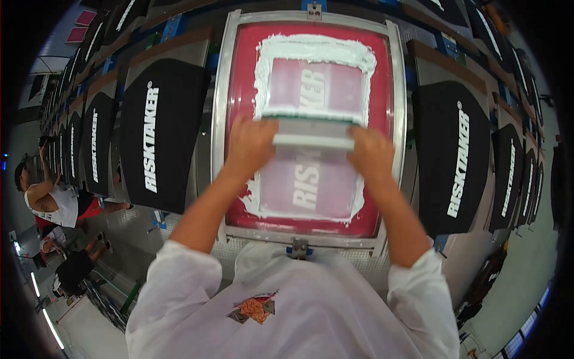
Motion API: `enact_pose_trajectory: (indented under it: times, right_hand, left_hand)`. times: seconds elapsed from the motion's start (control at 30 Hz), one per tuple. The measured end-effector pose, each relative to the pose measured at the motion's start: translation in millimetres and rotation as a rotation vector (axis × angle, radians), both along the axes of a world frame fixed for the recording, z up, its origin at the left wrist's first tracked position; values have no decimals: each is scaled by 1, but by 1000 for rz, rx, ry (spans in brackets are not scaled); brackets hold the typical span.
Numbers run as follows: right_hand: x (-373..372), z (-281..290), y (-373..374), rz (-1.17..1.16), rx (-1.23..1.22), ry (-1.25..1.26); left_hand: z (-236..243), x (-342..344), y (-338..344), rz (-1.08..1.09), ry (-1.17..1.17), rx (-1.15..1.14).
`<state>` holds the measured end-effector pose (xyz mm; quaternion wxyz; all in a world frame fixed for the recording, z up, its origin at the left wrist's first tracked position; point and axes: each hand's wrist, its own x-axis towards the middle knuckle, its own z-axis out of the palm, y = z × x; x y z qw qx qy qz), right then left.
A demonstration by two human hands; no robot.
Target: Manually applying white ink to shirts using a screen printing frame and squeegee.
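A screen-printing frame (220,125) of pale metal lies in front of me, its mesh pink-red around the edges. White ink (317,45) forms a thick, ragged border on the mesh, and block lettering shows through the middle. Across the screen lies a squeegee (314,141) with a pale bar and a green blade edge. My left hand (251,143) grips its left end, and my right hand (372,149) grips its right end. Both hands are slightly blurred, and parts of the fingers are hidden behind the bar.
Black printed fabric panels (134,131) lie on boards at the left, with more panels (457,161) at the right. A metal clamp (299,249) holds the frame's near edge; another clamp (314,9) sits at its far edge. People (60,203) stand farther off at the left.
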<state>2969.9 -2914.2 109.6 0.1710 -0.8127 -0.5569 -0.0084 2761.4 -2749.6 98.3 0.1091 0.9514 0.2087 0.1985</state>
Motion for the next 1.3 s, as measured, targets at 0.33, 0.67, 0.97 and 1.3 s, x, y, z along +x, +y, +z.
enact_pose_trajectory:
  times: [0.33,0.67,0.97,1.3]
  right_hand:
    - [122,58,150,-153,-86,-178]
    - [-126,33,-163,-338,-721,1540]
    - [-208,-18,-169,-427,-356,1298]
    - [-203,-20,-166,-320,-246,1241]
  left_hand:
    - [76,186,126,188,623,141]
    - [90,212,190,-241,329,-141]
    - [63,155,91,-7,364,100]
    - [36,-59,-201,-43,125,-3]
